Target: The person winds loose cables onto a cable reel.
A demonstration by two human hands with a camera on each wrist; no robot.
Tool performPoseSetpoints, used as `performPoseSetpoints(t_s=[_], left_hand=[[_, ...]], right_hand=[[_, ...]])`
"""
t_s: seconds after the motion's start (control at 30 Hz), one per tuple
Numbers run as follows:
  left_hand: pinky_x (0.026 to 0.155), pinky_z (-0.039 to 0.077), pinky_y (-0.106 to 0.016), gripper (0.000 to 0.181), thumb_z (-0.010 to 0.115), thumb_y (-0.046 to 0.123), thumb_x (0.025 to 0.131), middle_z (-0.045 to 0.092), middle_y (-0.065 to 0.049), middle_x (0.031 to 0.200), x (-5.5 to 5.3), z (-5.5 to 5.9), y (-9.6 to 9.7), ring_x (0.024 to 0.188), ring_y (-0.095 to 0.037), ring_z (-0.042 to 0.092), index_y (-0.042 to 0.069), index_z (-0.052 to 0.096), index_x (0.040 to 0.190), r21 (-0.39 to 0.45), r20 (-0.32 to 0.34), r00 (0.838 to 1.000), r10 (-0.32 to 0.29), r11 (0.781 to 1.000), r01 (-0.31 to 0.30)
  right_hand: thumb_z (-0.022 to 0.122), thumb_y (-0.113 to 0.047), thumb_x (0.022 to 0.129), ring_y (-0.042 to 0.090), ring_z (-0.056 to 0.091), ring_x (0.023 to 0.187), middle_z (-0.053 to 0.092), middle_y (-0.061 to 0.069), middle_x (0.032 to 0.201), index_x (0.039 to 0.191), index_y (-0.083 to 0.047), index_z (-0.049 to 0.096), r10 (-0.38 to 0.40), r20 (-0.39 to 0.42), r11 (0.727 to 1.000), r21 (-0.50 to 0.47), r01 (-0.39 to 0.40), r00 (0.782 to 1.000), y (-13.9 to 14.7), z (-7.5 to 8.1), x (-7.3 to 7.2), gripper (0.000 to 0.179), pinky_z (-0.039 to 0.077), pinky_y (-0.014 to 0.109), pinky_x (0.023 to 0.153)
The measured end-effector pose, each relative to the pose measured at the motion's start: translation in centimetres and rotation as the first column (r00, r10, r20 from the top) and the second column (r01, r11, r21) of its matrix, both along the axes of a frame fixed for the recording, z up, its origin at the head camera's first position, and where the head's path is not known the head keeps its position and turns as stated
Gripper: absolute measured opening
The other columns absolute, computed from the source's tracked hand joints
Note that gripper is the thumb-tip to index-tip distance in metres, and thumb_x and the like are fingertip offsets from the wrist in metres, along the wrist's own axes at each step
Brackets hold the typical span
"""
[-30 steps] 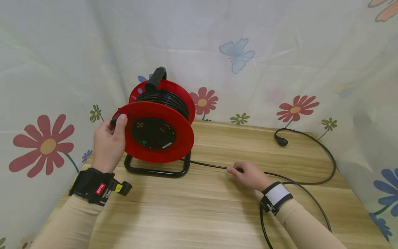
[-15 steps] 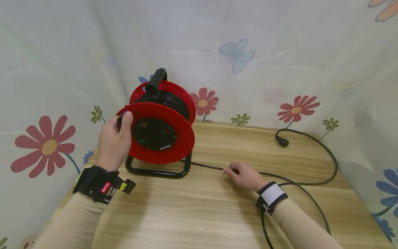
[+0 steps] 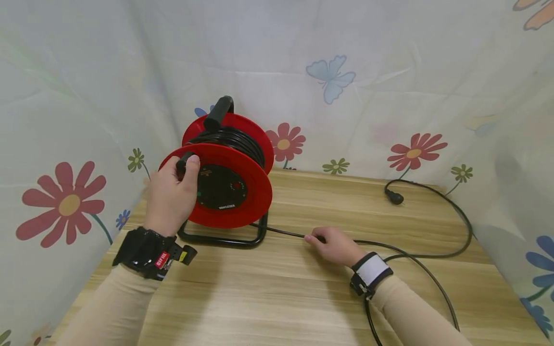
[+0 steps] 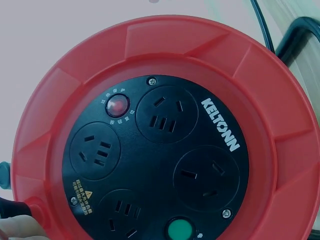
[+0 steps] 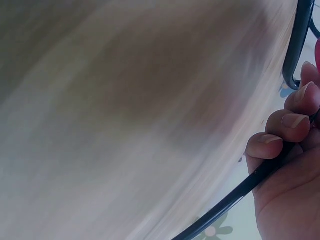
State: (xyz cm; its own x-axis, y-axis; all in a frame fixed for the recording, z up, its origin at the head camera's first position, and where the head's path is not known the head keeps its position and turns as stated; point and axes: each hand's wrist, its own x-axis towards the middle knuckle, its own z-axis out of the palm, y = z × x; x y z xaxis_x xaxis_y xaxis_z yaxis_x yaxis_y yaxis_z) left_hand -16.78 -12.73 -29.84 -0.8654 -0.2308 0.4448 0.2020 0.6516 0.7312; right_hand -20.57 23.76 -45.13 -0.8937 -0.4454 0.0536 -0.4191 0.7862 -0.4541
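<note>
A red cable reel (image 3: 255, 202) with black cable wound on its drum stands on a black tube frame at the left of the table. My left hand (image 3: 173, 192) grips the black crank knob (image 3: 183, 161) on the reel's front disc. In the left wrist view the disc carries a black socket panel (image 4: 150, 145) with a red button and a green one. My right hand (image 3: 335, 247) holds the black cable (image 3: 283, 232) to the right of the reel, fingers curled round it in the right wrist view. From this hand the cable runs on in loops to the right.
The plug (image 3: 395, 197) at the cable's end lies at the back right of the wooden table (image 3: 259, 298). Loops of cable spread over the right side, one reaching the near edge. A floral-printed curtain (image 3: 268, 57) encloses the table behind and at both sides.
My left hand has moved right with the crank knob, and the front disc has turned with it. My right hand has slid a little left, towards the reel, still holding the cable.
</note>
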Motion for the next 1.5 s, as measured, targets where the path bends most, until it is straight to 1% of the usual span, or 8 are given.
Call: performPoseSetpoints(t_s=[0.2, 0.33, 0.63, 0.77, 0.87, 1.2, 1.37, 1.5], left_hand=[[0.046, 0.034, -0.034, 0.051, 0.032, 0.056, 0.095, 0.048, -0.012, 0.067, 0.0, 0.0, 0.6, 0.06, -0.025, 0.045, 0.008, 0.046, 0.084, -0.051, 0.016, 0.999, 0.033, 0.998, -0.032], [0.047, 0.035, -0.033, 0.051, 0.032, 0.056, 0.095, 0.049, -0.012, 0.067, 0.0, 0.1, 0.8, 0.06, -0.025, 0.046, 0.008, 0.047, 0.086, -0.08, 0.02, 0.999, 0.029, 0.996, -0.027], [0.047, 0.036, -0.033, 0.053, 0.03, 0.057, 0.095, 0.051, -0.012, 0.066, -0.1, 0.3, 1.4, 0.058, -0.025, 0.048, 0.008, 0.048, 0.088, -0.149, 0.03, 0.999, 0.013, 0.989, -0.008], [0.048, 0.039, -0.033, 0.052, 0.03, 0.057, 0.095, 0.052, -0.011, 0.065, -0.1, 0.4, 1.8, 0.057, -0.025, 0.05, 0.008, 0.048, 0.088, -0.159, 0.029, 1.0, -0.008, 0.987, 0.013], [0.047, 0.04, -0.033, 0.052, 0.031, 0.057, 0.095, 0.053, -0.011, 0.063, 0.0, 0.5, 2.1, 0.055, -0.024, 0.05, 0.009, 0.047, 0.088, -0.169, 0.028, 0.999, -0.018, 0.985, 0.022], [0.044, 0.038, -0.032, 0.049, 0.031, 0.055, 0.096, 0.052, -0.009, 0.059, 0.0, 0.5, 2.6, 0.051, -0.023, 0.049, 0.009, 0.047, 0.085, -0.207, 0.014, 1.0, -0.019, 0.978, 0.021], [0.044, 0.039, -0.032, 0.049, 0.032, 0.055, 0.096, 0.053, -0.009, 0.059, 0.1, 0.5, 2.9, 0.052, -0.023, 0.05, 0.009, 0.047, 0.085, -0.218, 0.016, 1.0, -0.021, 0.976, 0.024], [0.044, 0.039, -0.031, 0.049, 0.033, 0.053, 0.096, 0.053, -0.009, 0.058, 0.2, 0.7, 3.2, 0.051, -0.022, 0.05, 0.008, 0.047, 0.086, -0.222, 0.016, 0.999, -0.038, 0.974, 0.041]], right_hand=[[0.041, -0.058, 0.094, 0.005, 0.04, 0.05, 0.039, -0.008, 0.058, 0.067, -0.022, 0.051, 0.003, 0.0, 1.0, -0.001, -0.003, 1.0, -0.6, -0.1, -0.1, 0.046, 0.035, 0.026, 0.048], [0.042, -0.058, 0.094, 0.006, 0.04, 0.05, 0.039, -0.008, 0.058, 0.067, -0.021, 0.051, -0.001, 0.003, 1.0, -0.005, 0.001, 1.0, -1.0, -0.1, 0.0, 0.046, 0.035, 0.027, 0.048], [0.04, -0.06, 0.093, 0.005, 0.041, 0.051, 0.041, -0.008, 0.058, 0.069, -0.022, 0.053, -0.006, 0.024, 1.0, 0.004, 0.006, 1.0, -1.4, -0.2, 0.0, 0.047, 0.036, 0.027, 0.049], [0.041, -0.058, 0.094, 0.006, 0.043, 0.052, 0.044, -0.008, 0.059, 0.071, -0.023, 0.056, -0.002, 0.028, 1.0, -0.001, 0.002, 1.0, -1.9, 0.0, 0.1, 0.044, 0.037, 0.028, 0.05], [0.041, -0.056, 0.095, 0.005, 0.043, 0.054, 0.046, -0.008, 0.061, 0.072, -0.024, 0.056, 0.005, 0.014, 1.0, 0.011, -0.005, 1.0, -2.3, 0.0, 0.1, 0.042, 0.038, 0.027, 0.051], [0.049, -0.041, 0.097, 0.005, 0.043, 0.055, 0.046, -0.009, 0.062, 0.072, -0.022, 0.056, 0.054, -0.037, 0.998, -0.01, -0.054, 0.998, -3.0, 0.1, 0.2, 0.032, 0.039, 0.027, 0.052], [0.049, -0.041, 0.097, 0.005, 0.044, 0.055, 0.048, -0.008, 0.062, 0.073, -0.021, 0.058, 0.055, -0.022, 0.998, -0.016, -0.055, 0.998, -3.1, 0.3, 0.3, 0.032, 0.04, 0.027, 0.052], [0.049, -0.042, 0.097, 0.005, 0.044, 0.055, 0.047, -0.008, 0.063, 0.074, -0.02, 0.058, 0.056, -0.018, 0.998, -0.011, -0.056, 0.998, -3.4, 0.4, 0.4, 0.033, 0.039, 0.028, 0.053]])
